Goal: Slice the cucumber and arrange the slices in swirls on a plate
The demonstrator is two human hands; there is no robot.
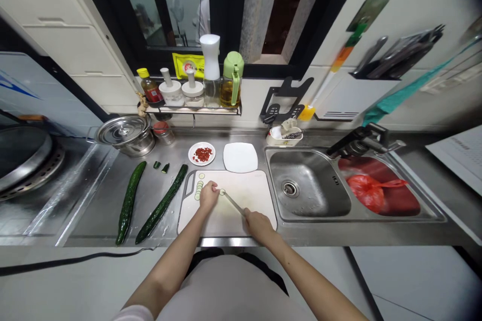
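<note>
A white cutting board (244, 200) lies on the steel counter in front of me. My right hand (258, 223) is closed round the handle of a knife (233, 202), its blade pointing up-left onto the board. My left hand (208, 194) is curled over a short piece of cucumber (222, 191) at the blade's tip; most of that piece is hidden under the fingers. Several thin cucumber slices (198, 189) lie at the board's left edge. Two whole cucumbers (162, 204) (129, 202) lie on the counter left of the board, with two cut ends (161, 166) above them.
A small plate of red bits (202, 154) and an empty white square plate (240, 157) sit behind the board. A lidded steel pot (126, 134) stands at left, the sink (309, 188) at right, with a red basin holding a red bag (367, 191) beyond it.
</note>
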